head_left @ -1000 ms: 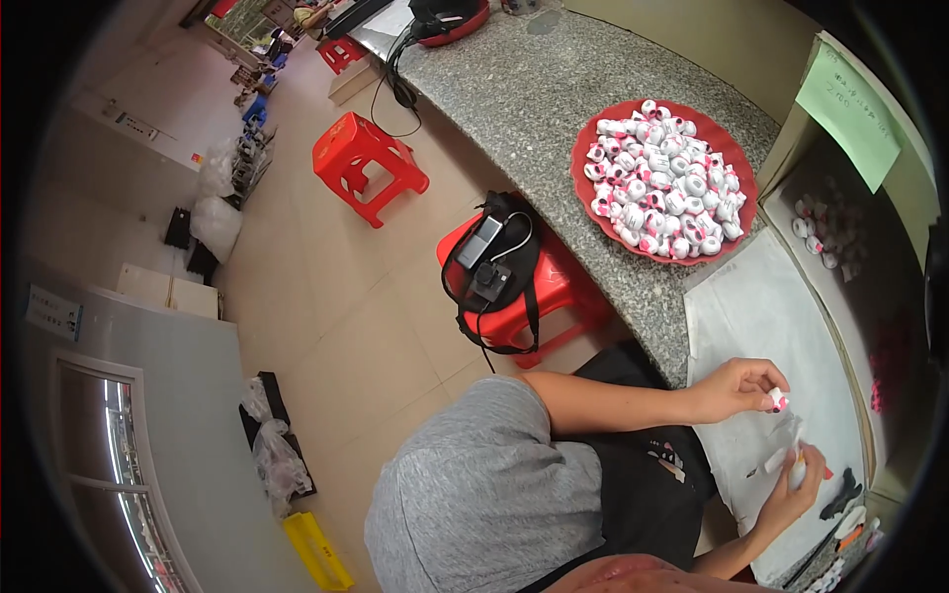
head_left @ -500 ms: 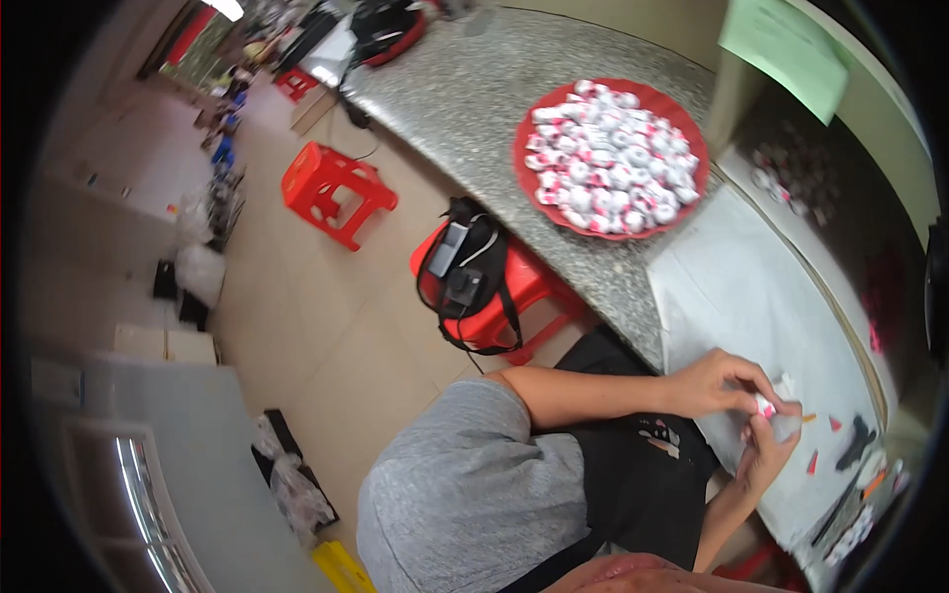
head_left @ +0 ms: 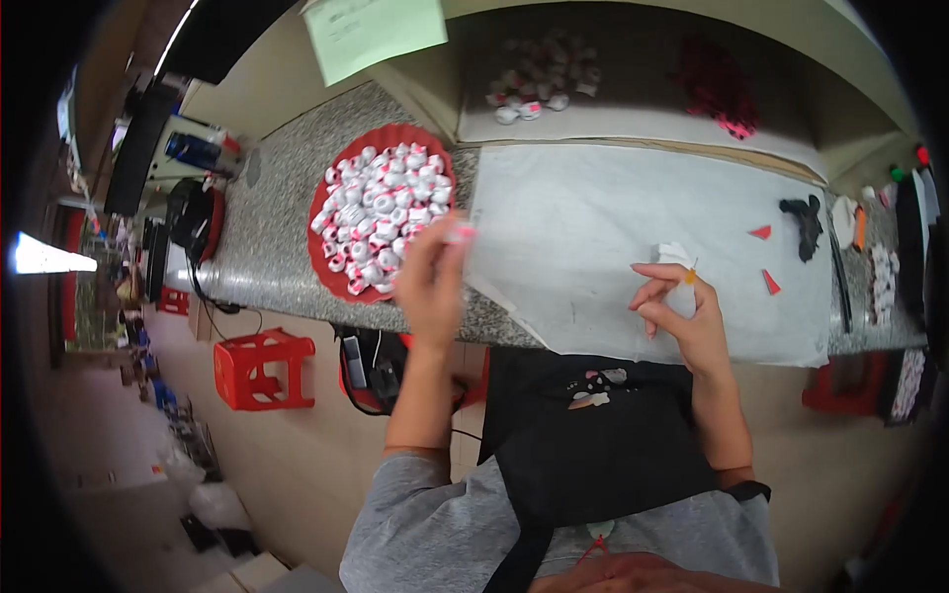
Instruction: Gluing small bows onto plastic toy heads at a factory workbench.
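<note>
My left hand [head_left: 432, 287], blurred by motion, is raised at the right rim of a red scalloped dish [head_left: 318, 259]. Its fingertips pinch a small white-and-pink piece [head_left: 461, 233]. Heaped in the dish are many similar white-and-pink pieces [head_left: 384, 204]. Over the white sheet [head_left: 563, 208] on the counter, my right hand [head_left: 687, 314] is curled around a small translucent bottle with an orange needle tip [head_left: 690, 277], largely hidden by the fingers. A small white crumpled piece [head_left: 672, 251] lies just beyond that hand. Two red slivers [head_left: 759, 232] rest to its right.
A shelf compartment behind the sheet holds more white pieces [head_left: 544, 84] and a pink-red pile [head_left: 727, 94]. At right lie a black crumpled item [head_left: 803, 225], a dark thin tool [head_left: 840, 277] and an orange stick [head_left: 859, 229]. A red stool [head_left: 263, 368] stands at lower left.
The view has swung to the right. My hands, earlier together over the sheet, are now apart; the left has carried the small piece leftward to the dish.
</note>
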The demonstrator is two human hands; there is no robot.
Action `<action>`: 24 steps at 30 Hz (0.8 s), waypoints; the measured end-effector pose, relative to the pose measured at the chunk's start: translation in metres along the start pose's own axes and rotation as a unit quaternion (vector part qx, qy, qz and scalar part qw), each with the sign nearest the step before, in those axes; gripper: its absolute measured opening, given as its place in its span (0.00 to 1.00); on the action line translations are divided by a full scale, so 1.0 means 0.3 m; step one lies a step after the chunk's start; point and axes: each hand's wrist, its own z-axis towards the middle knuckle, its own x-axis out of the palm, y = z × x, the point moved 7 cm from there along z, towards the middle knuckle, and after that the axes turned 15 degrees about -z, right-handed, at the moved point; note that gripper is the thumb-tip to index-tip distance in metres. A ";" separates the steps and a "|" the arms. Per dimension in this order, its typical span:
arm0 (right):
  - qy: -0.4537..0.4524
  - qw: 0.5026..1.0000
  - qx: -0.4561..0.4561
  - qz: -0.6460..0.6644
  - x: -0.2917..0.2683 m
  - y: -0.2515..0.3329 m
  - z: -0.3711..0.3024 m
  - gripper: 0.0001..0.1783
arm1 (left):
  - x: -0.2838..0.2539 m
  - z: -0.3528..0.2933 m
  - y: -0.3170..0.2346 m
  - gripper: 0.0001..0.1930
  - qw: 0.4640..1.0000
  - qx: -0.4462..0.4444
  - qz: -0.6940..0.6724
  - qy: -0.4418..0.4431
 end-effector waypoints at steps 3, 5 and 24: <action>-0.009 1.000 0.005 -0.007 -0.061 -0.015 0.002 0.13 | -0.260 0.102 -0.041 0.12 0.967 0.096 0.231 -0.055; -0.024 1.000 0.010 0.003 -0.089 -0.042 0.000 0.14 | -0.294 0.124 -0.025 0.17 0.876 0.127 0.465 0.025; -0.081 0.993 -0.017 -0.084 -0.129 -0.025 0.012 0.15 | -0.823 0.088 -0.013 0.14 0.970 -0.042 0.118 -0.210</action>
